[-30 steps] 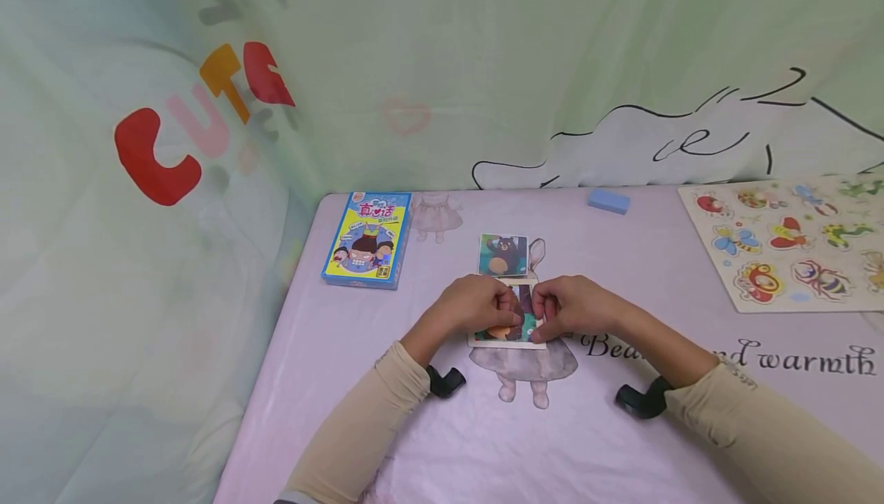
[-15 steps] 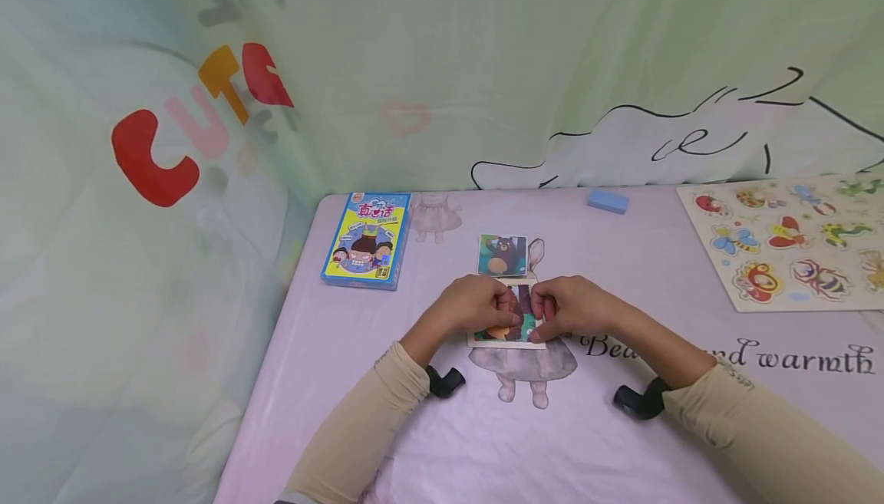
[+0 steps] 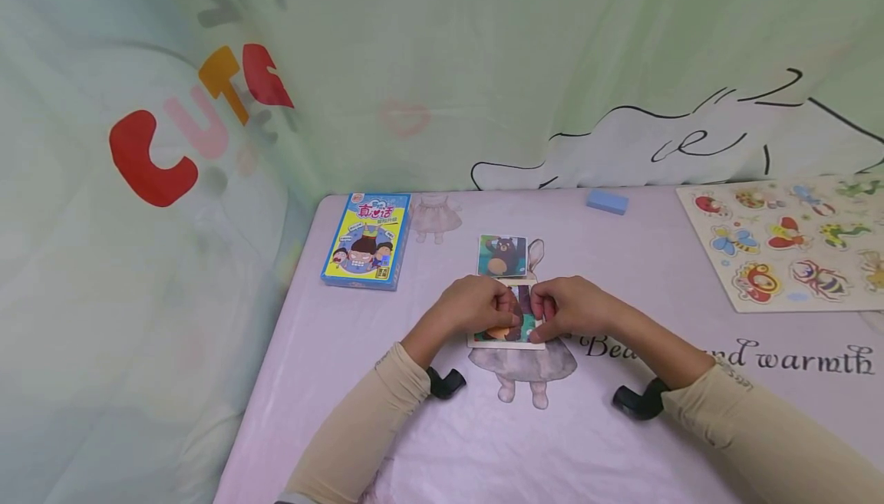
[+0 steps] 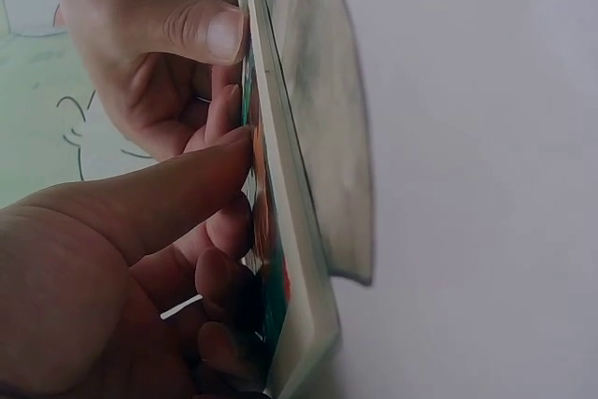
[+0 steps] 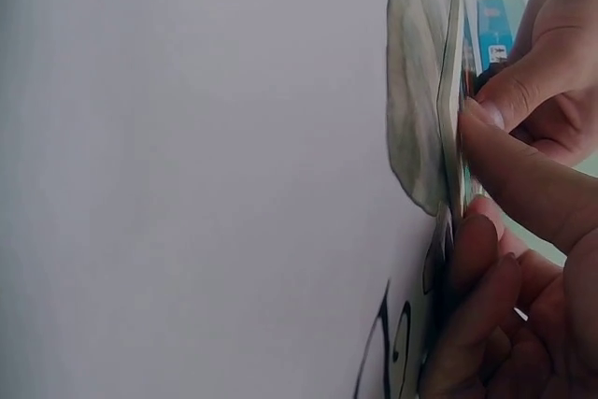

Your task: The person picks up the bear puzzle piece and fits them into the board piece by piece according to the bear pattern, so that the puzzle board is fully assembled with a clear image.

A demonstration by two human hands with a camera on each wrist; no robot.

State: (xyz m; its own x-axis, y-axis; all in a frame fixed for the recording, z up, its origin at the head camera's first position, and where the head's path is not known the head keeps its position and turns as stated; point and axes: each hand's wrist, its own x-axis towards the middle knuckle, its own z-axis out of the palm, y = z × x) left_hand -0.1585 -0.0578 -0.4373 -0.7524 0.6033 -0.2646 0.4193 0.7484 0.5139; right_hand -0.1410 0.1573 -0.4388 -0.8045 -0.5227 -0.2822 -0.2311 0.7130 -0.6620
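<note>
A small flat bear puzzle (image 3: pixel 507 345) in a pale frame lies on the table between both hands. My left hand (image 3: pixel 475 303) bends over it from the left, with thumb and curled fingers gripping at the middle of the picture. At its right side, my right hand (image 3: pixel 576 304) grips the edge, thumb on the lower right corner. Part of the picture is hidden under the fingers. The left wrist view shows the thick pale edge of the puzzle (image 4: pixel 291 203) side-on. Just beyond it lies a square bear picture card (image 3: pixel 502 255).
A blue and yellow card game box (image 3: pixel 367 242) lies at the back left. A small blue block (image 3: pixel 608 201) sits near the rear edge. On the right is a pale insect puzzle board (image 3: pixel 794 247). Hanging printed fabric (image 3: pixel 442 67) stands behind the table.
</note>
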